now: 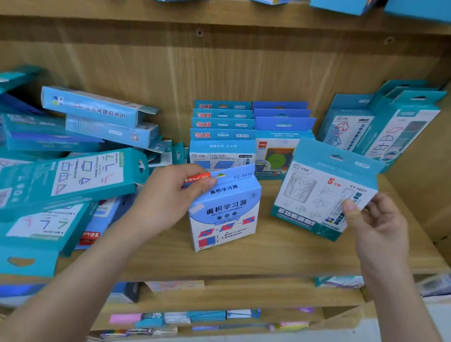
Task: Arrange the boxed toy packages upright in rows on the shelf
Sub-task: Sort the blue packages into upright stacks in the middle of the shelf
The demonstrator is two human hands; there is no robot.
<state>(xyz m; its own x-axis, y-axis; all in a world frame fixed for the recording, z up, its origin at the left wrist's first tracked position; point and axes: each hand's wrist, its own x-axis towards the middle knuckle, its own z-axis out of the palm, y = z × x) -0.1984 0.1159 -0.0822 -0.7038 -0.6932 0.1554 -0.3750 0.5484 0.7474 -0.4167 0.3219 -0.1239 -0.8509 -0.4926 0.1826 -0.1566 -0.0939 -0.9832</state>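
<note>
Boxed toy packages stand in three upright rows (224, 139) at the far middle and right of the shelf (236, 260). Left hand (172, 192) pinches a pale-blue box (226, 213) by its top; right hand (376, 226) grips a teal box (324, 191), both near the front. Left pile (57, 167) lies jumbled, perhaps half the job remaining.

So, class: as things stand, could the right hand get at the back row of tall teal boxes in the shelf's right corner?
Probably not yet: the right hand already holds a teal-topped box, though the way to the tall teal boxes looks open.
</note>
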